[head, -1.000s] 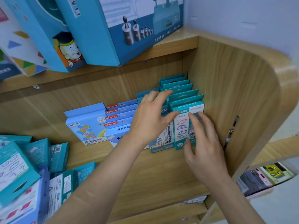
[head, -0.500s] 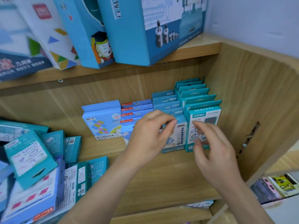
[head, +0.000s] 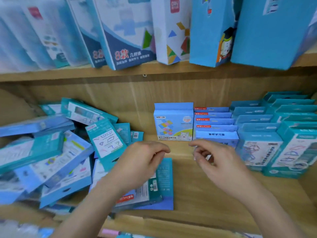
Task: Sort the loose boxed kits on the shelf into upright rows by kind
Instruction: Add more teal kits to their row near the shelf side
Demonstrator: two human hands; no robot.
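On the wooden shelf [head: 197, 194] a jumbled heap of loose teal and blue boxed kits [head: 51, 152] fills the left half. At the right stand upright rows: a light-blue kit with coloured squares [head: 173, 124], blue kits with red labels [head: 214, 124], and two rows of teal kits [head: 259, 134] [head: 298, 134]. My left hand [head: 142, 162] hovers over a flat teal kit [head: 164, 174] at the heap's right edge, fingers curled, holding nothing. My right hand [head: 216, 160] floats in front of the blue row, fingers loosely bent and empty.
The upper shelf board [head: 144, 73] carries large upright boxes, among them a white tangram box [head: 171, 30] and tall blue boxes [head: 267, 30]. Bare wood shows between the heap and the rows. More goods lie below the shelf's front edge [head: 109, 232].
Both hands have drawn back from the teal rows at the right and shifted left toward the heap. The view has swung left, bringing the whole pile into sight.
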